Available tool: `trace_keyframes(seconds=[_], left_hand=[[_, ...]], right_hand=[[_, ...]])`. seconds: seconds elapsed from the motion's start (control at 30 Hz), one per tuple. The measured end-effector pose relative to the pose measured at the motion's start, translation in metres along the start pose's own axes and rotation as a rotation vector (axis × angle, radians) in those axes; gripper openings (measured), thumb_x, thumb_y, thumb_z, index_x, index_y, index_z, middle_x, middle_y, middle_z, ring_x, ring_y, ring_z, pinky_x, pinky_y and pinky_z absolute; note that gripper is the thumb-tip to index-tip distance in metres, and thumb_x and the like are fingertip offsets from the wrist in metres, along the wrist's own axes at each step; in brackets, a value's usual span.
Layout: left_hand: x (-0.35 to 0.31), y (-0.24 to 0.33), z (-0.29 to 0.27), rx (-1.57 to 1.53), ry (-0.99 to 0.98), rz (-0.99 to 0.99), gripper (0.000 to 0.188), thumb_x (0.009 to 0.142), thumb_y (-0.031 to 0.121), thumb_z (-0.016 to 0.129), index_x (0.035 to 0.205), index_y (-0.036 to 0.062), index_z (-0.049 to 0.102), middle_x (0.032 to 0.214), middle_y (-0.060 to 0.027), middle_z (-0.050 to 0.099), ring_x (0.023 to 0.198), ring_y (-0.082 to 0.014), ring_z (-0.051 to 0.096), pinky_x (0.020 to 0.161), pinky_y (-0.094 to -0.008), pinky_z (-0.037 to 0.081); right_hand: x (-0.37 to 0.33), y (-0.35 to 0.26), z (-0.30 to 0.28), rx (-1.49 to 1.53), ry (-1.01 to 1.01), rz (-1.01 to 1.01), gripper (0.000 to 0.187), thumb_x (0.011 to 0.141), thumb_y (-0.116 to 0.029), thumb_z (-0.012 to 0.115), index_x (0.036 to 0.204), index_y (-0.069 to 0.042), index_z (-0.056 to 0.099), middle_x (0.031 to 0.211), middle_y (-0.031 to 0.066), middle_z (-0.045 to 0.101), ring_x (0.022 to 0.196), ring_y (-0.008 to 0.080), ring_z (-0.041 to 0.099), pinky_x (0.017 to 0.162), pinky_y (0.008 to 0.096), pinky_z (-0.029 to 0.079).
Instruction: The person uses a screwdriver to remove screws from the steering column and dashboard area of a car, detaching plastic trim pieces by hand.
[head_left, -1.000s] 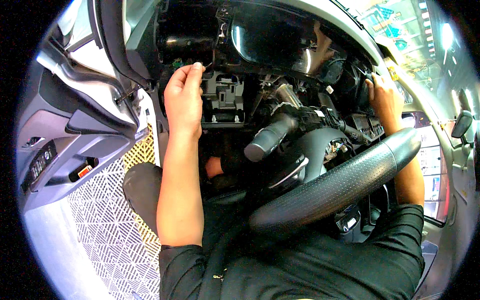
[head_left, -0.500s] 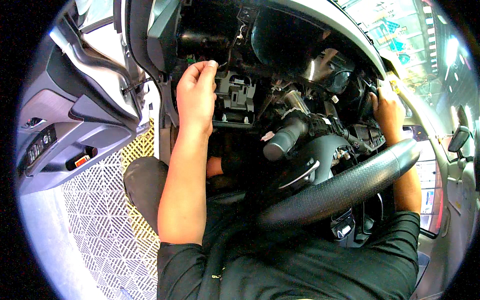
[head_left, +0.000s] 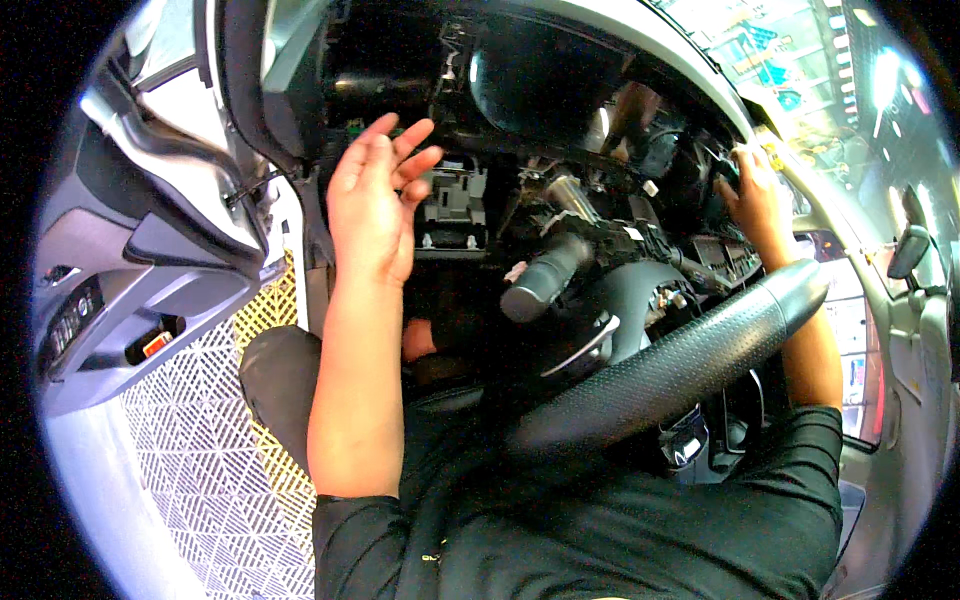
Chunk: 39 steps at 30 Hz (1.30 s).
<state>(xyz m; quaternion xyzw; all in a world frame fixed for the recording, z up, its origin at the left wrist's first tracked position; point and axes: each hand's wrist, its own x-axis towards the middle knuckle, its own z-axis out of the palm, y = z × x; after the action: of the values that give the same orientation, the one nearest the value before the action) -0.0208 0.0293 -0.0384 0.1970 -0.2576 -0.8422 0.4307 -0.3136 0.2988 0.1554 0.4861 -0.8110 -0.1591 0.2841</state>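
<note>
My left hand (head_left: 378, 190) is raised in front of the opened dashboard, palm turned partly up. Its fingers are spread and hold nothing. Just right of it sits a grey plastic bracket (head_left: 455, 198) in the lower dash. Farther right, my right hand (head_left: 757, 195) reaches past the steering wheel (head_left: 670, 360) to the dark far end of the dashboard (head_left: 560, 85). Its fingers are curled at a dark edge there, and whatever they grip is too dark to make out. Between my hands lies the bared steering column, with a thick black stalk (head_left: 545, 285).
On the left the car door (head_left: 150, 270) stands open above a white and yellow grid floor (head_left: 200, 430). My knee (head_left: 280, 385) rests by the door opening. The windscreen pillar (head_left: 850, 245) and a mirror (head_left: 908, 250) are at the right.
My left hand has gone from a pinch to spread fingers and turned its palm up. My right hand stays at the far dash. The whole view has shifted slightly.
</note>
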Motion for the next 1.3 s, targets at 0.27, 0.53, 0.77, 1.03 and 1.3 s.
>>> trace_keyframes(seconds=[0.27,0.53,0.77,1.03,1.3], left_hand=[[0.003,-0.009,0.001,0.037,0.027,0.006,0.026,0.101,0.027,0.062,0.111,0.0032,0.067,0.082,0.0003,0.064,0.056,-0.0024,0.041,0.047,-0.018,0.027],[0.001,-0.006,-0.003,0.083,0.011,0.001,0.026,0.102,0.025,0.06,0.114,0.0026,0.066,0.083,0.002,0.062,0.056,-0.0014,0.038,0.048,-0.0186,0.026],[0.005,-0.005,0.003,0.08,0.033,0.019,0.028,0.104,0.024,0.055,0.118,0.0032,0.066,0.09,0.0005,0.065,0.059,-0.0022,0.04,0.049,-0.0187,0.027],[0.008,-0.007,0.008,0.108,0.031,0.0,0.028,0.104,0.024,0.055,0.12,0.004,0.065,0.094,-0.0004,0.066,0.059,-0.0025,0.039,0.049,-0.0188,0.027],[0.018,-0.008,0.011,0.07,0.039,0.0,0.028,0.103,0.025,0.056,0.119,0.0048,0.065,0.091,0.0007,0.065,0.06,-0.0025,0.039,0.047,-0.0181,0.027]], right_hand=[[0.005,0.038,0.019,0.288,-0.295,0.317,0.037,0.094,-0.026,0.067,0.123,-0.006,0.057,0.106,0.0194,0.066,0.079,0.0383,0.067,0.075,0.0434,0.054],[0.013,0.038,0.017,0.144,-0.132,0.036,0.031,0.094,-0.023,0.064,0.119,-0.005,0.06,0.099,0.0176,0.067,0.073,0.0267,0.068,0.071,0.0413,0.055],[0.008,0.028,0.013,0.383,-0.272,0.295,0.035,0.095,-0.025,0.064,0.125,-0.009,0.057,0.107,0.0185,0.063,0.083,0.0314,0.067,0.073,0.0426,0.054],[0.008,0.023,0.008,0.102,-0.222,0.237,0.028,0.097,-0.022,0.059,0.123,-0.01,0.061,0.11,0.0156,0.066,0.091,0.0387,0.066,0.079,0.0445,0.055],[0.007,0.048,0.019,0.116,-0.137,-0.042,0.035,0.094,-0.028,0.066,0.12,-0.006,0.058,0.097,0.012,0.067,0.077,0.0339,0.067,0.079,0.0427,0.053]])
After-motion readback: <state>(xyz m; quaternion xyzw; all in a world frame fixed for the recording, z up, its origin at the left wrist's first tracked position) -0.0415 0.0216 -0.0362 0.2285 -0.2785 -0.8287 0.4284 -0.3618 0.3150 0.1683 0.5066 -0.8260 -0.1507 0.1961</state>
